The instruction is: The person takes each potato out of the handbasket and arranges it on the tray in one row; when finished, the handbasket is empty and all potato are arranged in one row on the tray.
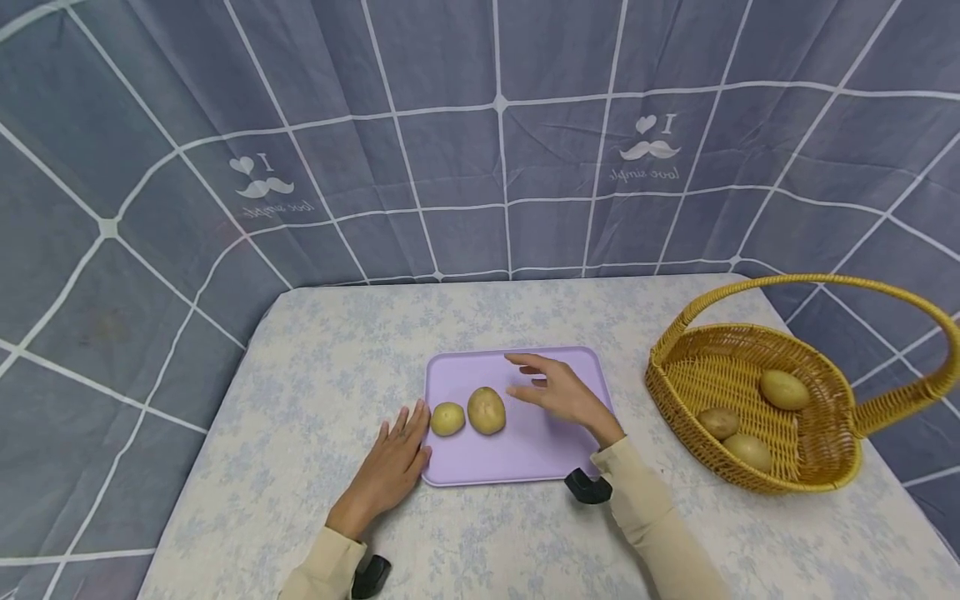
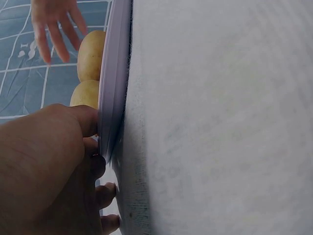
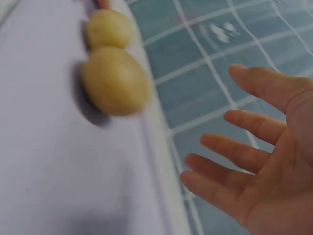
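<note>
Two potatoes lie side by side on a lilac tray (image 1: 525, 458): a smaller one (image 1: 447, 419) by the left rim and a larger one (image 1: 487, 411) to its right. My left hand (image 1: 390, 462) rests at the tray's left edge, its fingers fairly straight; the left wrist view shows the thumb (image 2: 88, 119) against the rim and fingertips on the cloth. Over the right half of the tray hovers my right hand (image 1: 558, 392), fingers spread and holding nothing. In the right wrist view its palm (image 3: 279, 191) is apart from the larger potato (image 3: 115, 81).
A yellow wicker basket (image 1: 678, 412) with a tall arched handle stands at the right of the table, with three potatoes inside. A pale floral cloth (image 1: 337, 350) covers the table. Blue-grey checked curtains (image 1: 450, 158) hang behind and on both sides.
</note>
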`<action>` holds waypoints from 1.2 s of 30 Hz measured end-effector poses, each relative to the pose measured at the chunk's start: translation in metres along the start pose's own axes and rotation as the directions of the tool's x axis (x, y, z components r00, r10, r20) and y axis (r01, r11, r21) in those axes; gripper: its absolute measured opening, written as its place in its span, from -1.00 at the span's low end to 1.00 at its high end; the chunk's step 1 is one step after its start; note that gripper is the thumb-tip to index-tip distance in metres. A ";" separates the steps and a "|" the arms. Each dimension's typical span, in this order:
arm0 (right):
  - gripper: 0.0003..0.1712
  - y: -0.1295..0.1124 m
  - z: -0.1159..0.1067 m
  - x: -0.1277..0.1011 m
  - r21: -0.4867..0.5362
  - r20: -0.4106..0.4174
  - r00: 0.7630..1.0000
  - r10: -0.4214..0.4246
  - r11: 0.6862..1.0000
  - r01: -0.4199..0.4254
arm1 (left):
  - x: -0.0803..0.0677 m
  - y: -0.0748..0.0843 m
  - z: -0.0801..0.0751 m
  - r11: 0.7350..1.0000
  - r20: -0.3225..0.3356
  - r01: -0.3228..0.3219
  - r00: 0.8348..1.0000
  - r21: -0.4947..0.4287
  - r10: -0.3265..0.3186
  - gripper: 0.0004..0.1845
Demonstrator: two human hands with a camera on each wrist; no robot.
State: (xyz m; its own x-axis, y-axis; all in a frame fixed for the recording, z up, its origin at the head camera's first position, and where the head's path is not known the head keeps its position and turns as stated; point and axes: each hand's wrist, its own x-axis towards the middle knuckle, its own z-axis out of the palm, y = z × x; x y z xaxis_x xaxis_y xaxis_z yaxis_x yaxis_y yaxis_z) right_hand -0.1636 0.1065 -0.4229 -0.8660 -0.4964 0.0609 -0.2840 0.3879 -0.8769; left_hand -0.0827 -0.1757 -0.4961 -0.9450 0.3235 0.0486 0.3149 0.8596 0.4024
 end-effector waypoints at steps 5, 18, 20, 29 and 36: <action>-0.38 -0.021 -0.038 -0.022 0.032 -0.077 0.997 -0.009 0.999 0.011 | 0.000 0.000 0.001 1.000 -0.003 0.002 1.000 0.005 -0.002 -0.38; -0.37 0.006 -0.104 -0.065 0.032 -0.302 0.953 0.004 0.999 0.006 | 0.000 0.001 0.001 1.000 -0.011 0.001 1.000 -0.009 -0.001 -0.38; -0.38 0.007 -0.111 -0.073 0.025 -0.335 0.942 0.025 1.000 -0.017 | 0.000 0.001 0.001 1.000 -0.011 0.002 1.000 -0.010 -0.002 -0.38; -0.42 0.010 -0.142 -0.103 0.250 -0.401 0.915 -0.047 0.955 0.159 | 0.000 0.002 0.000 1.000 -0.006 0.007 1.000 -0.007 -0.007 -0.39; -0.42 0.013 -0.154 -0.118 0.271 -0.435 0.900 -0.015 0.951 0.147 | 0.000 0.003 -0.001 1.000 0.001 0.003 1.000 -0.007 -0.003 -0.39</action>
State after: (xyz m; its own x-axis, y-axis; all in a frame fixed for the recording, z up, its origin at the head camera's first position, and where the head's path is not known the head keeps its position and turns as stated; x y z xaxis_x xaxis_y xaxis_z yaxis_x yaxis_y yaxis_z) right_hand -0.1287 0.2894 -0.3685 -0.9544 -0.1151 0.2755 -0.2858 0.0856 -0.9544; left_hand -0.0818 -0.1740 -0.4939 -0.9457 0.3216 0.0468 0.3119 0.8575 0.4091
